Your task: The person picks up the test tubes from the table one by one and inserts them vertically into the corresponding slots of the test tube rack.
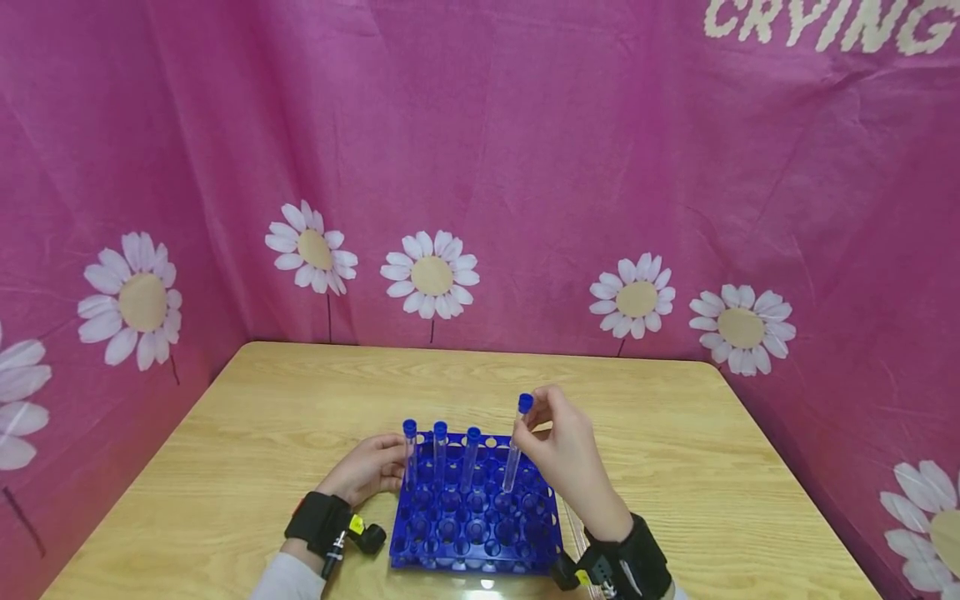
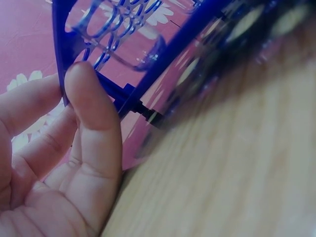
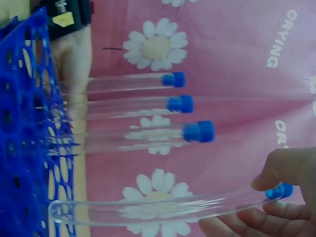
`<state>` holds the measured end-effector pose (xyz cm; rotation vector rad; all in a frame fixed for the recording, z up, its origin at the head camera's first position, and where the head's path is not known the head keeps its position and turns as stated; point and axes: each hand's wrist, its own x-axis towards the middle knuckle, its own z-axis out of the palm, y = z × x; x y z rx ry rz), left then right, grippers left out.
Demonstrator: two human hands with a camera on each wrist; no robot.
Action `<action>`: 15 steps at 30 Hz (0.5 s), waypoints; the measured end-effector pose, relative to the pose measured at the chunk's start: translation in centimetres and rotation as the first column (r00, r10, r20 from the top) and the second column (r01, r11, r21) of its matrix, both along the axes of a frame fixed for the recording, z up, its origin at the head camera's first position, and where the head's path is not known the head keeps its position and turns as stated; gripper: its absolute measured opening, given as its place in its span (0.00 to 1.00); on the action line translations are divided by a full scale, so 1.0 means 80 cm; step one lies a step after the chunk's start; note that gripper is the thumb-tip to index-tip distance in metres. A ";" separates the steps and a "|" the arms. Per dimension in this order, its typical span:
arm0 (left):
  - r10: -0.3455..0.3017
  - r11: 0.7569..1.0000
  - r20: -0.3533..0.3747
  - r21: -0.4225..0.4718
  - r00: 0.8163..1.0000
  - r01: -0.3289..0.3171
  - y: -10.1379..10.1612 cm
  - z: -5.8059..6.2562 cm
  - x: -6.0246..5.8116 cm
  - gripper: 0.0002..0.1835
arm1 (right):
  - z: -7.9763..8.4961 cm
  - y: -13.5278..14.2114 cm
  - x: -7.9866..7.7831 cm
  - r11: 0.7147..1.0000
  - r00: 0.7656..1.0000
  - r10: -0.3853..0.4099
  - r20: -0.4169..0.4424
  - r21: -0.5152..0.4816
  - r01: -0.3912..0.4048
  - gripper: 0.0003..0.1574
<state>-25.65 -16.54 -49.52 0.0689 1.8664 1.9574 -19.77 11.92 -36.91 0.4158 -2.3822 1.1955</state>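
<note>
A blue test tube rack [image 1: 480,562] with rows of round holes stands near the table's front. My left hand [image 1: 365,469] holds the rack's left end; in the left wrist view the thumb [image 2: 94,98] lies against the blue side frame, fingers behind. Up over the rack's right half, my right hand [image 1: 564,454] pinches a clear test tube [image 3: 148,210] just below its blue cap [image 1: 526,402]. The tube tilts slightly, and its rounded bottom appears just at the rack's top. Three capped tubes, the nearest in the right wrist view being this one [image 3: 148,142], stand in the rack's far row.
Clear tube-like pieces [image 1: 576,533] lie on the wooden table [image 1: 262,433] right of the rack, partly hidden by the right wrist. A pink curtain [image 1: 525,192] with daisies hangs behind the table. Each wrist wears a black strap [image 1: 318,522] with a small camera.
</note>
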 end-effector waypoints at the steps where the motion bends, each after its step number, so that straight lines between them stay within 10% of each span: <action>1: 0.000 1.000 -0.002 -0.002 1.000 0.000 0.000 0.000 0.001 0.12 | -0.002 -0.002 0.000 1.000 1.000 0.007 -0.004 0.000 -0.007 0.15; 15: 0.018 1.000 0.005 -0.012 1.000 -0.017 0.001 -0.002 -0.001 0.16 | -0.026 -0.016 -0.007 0.997 0.997 0.073 -0.003 0.013 -0.073 0.15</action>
